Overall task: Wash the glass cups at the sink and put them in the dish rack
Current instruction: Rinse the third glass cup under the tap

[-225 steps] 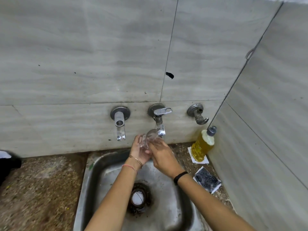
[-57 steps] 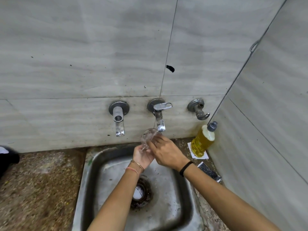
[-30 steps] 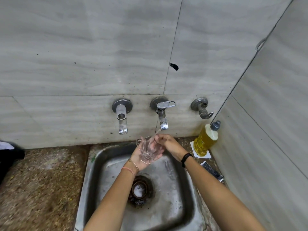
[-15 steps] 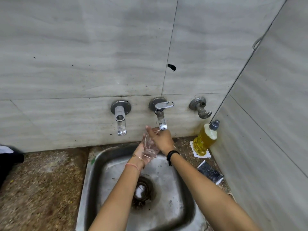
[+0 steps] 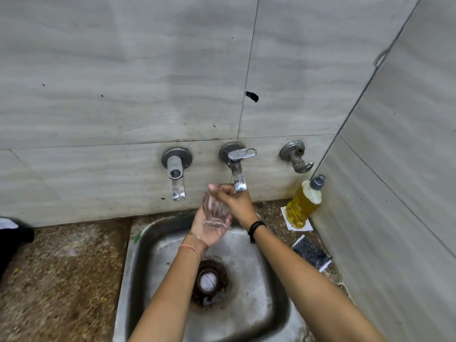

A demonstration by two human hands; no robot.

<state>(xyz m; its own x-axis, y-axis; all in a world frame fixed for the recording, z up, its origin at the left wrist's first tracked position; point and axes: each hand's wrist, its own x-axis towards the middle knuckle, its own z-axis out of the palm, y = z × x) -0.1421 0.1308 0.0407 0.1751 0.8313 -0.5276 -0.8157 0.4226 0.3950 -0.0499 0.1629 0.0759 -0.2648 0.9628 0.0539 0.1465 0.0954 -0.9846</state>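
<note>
A clear glass cup [image 5: 215, 211] lies on its side in the upturned palm of my left hand [image 5: 206, 230], over the back of the steel sink [image 5: 269, 304]. My right hand [image 5: 237, 201] is on the cup's right side with its fingers curled over the rim end. Both hands are just below and left of the middle tap's spout [image 5: 239, 182]. I cannot tell whether water is running. No dish rack is in view.
Another spout [image 5: 177, 180] projects from the wall to the left, and a third fitting [image 5: 297, 159] to the right. A yellow soap bottle [image 5: 304, 204] stands in the right corner beside a dark scrub pad [image 5: 311, 253]. The sink drain [image 5: 209, 282] is below my arms. A speckled counter [image 5: 56, 280] extends left.
The cup has been turned from upright under the tap to lying in my left palm. My right hand has shifted from the cup's top to its right side.
</note>
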